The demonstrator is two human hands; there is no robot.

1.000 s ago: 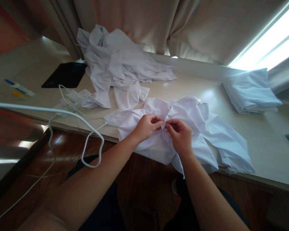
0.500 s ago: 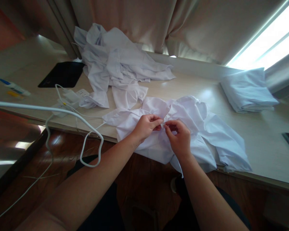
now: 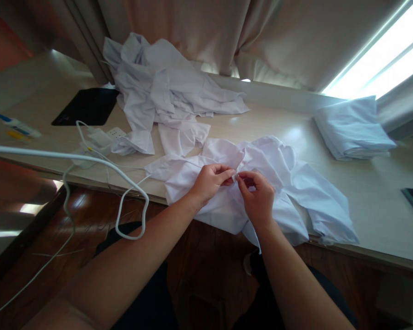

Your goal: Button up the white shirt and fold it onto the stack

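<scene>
**Operator:** Hands status?

**Inspector:** Both hands meet at the near edge of the table (image 3: 365, 192). Left hand (image 3: 209, 181) and right hand (image 3: 258, 197) are drawn together, fingertips almost touching, each pinched on a small fold of the white shirt (image 3: 296, 183) at the same spot. What sits inside that pinch is too small to tell.

**Operator:** Position of the shirt relative to the hands?

**Inspector:** Directly beneath and beyond them. It lies rumpled, long axis running left to right along the table edge, with its lower part hanging over the edge toward the person. More cloth extends to the right of the pinch than to the left, so the right hand is nearer the bulk and the left hand nearer the short end.

**Operator:** Item count?

**Inspector:** One shirt in hand. One crumpled heap of white garments (image 3: 165, 91) farther back on the left, just beside the shirt; the number of pieces in it cannot be told. One folded stack (image 3: 354, 128) far right, well apart. One white cable (image 3: 89, 160) at the left, looping off the table edge. One power strip (image 3: 113, 135) and one black pad (image 3: 86, 106) nearby.
</scene>
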